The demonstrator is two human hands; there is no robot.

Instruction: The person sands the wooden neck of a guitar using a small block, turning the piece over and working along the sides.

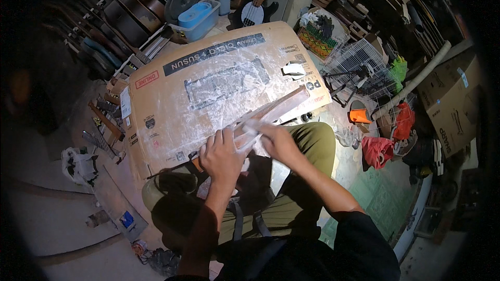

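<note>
A long, dusty wooden guitar neck (pixel 284 103) lies slantwise over a large sheet of printed cardboard (pixel 172 88). It runs from near my lap up toward the far right. My left hand (pixel 223 156) is wrapped over its near part and presses it down. On top of the wood, farther along, rests my right hand (pixel 276 143), fingers closed and blurred by motion around something whitish that I cannot make out. White powder covers the cardboard around both hands. A small folded white piece (pixel 294 70) sits near the cardboard's right edge.
Several guitar bodies (pixel 122 21) stand in a rack at far left. Behind the cardboard are a blue tub (pixel 200 23) and an electric bass (pixel 256 13). To the right are a white wire rack (pixel 359 65), an orange object (pixel 359 113) and a red cloth (pixel 377 151). Wood scraps (pixel 107 119) lie left.
</note>
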